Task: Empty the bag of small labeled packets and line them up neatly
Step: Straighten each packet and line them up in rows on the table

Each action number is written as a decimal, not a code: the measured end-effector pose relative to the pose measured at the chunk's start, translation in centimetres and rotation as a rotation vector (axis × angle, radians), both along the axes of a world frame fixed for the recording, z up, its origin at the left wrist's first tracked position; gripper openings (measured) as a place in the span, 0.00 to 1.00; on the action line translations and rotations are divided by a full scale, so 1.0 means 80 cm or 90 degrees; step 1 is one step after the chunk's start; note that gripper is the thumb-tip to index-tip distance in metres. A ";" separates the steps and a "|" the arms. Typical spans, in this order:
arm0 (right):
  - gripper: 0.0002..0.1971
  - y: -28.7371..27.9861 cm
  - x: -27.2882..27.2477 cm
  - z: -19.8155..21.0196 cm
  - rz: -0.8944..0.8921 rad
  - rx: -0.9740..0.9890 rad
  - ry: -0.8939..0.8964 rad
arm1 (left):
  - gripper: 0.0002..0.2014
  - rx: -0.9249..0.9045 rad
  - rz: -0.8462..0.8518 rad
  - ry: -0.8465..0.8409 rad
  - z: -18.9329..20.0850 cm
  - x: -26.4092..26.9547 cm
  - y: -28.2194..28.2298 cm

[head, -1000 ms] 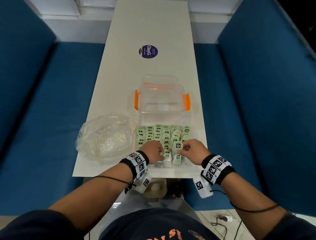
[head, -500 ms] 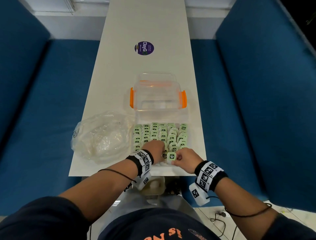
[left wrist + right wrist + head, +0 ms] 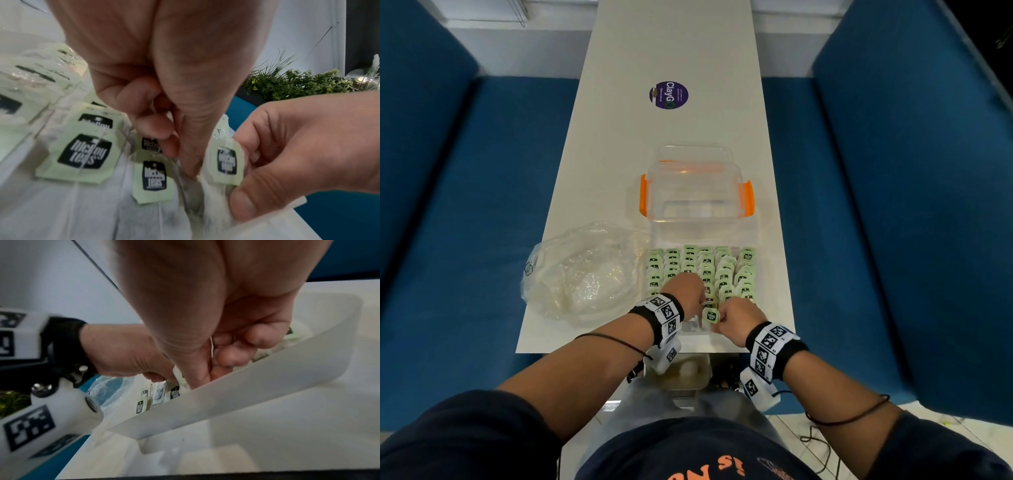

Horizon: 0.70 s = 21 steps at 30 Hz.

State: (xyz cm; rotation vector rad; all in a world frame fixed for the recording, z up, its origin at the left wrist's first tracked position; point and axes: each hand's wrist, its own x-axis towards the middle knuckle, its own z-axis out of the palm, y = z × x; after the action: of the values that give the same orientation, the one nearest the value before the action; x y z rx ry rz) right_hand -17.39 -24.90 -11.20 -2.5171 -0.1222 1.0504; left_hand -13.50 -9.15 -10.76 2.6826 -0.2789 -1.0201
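both hands point(image 3: 717, 310) pinching one packet point(image 3: 711, 315) | drawn nearer table point(image 3: 619, 171) edge than before

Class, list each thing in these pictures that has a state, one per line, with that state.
plastic bag: emptied, crumpled on table.
clear box: open, empty.
tea packets: laid in rows.
held packet: pinched by right hand.
left hand: fingers curled, pinching a packet.

My arms, banded and wired

I wore black wristbands point(image 3: 661, 317) with white coded tags, thin black cords point(image 3: 613, 339), and a navy shirt point(image 3: 688, 455).
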 end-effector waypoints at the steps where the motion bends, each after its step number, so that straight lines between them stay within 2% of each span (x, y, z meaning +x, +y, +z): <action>1: 0.19 0.002 0.001 -0.002 0.002 -0.009 -0.002 | 0.11 0.001 -0.005 -0.002 0.001 0.001 0.001; 3: 0.21 0.006 0.003 -0.004 0.002 -0.017 -0.004 | 0.10 -0.001 -0.016 -0.001 0.004 0.004 0.001; 7: 0.15 0.008 0.005 -0.004 -0.001 -0.018 -0.001 | 0.14 -0.005 -0.028 -0.009 0.004 0.010 0.002; 14: 0.12 -0.001 0.016 0.006 -0.003 0.010 0.033 | 0.06 -0.047 0.001 -0.023 0.000 0.013 0.007; 17: 0.06 -0.003 0.020 0.008 0.017 -0.006 0.050 | 0.09 -0.058 0.028 -0.034 -0.001 0.014 0.011; 21: 0.10 -0.004 0.024 0.008 0.017 0.009 0.065 | 0.11 -0.056 0.038 -0.034 -0.002 0.016 0.012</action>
State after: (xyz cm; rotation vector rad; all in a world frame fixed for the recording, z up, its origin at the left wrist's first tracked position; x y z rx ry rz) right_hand -15.51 -25.21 -10.58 -2.4502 -0.1343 1.1821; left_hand -12.24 -8.21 -10.89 2.6258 -0.2462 -0.8994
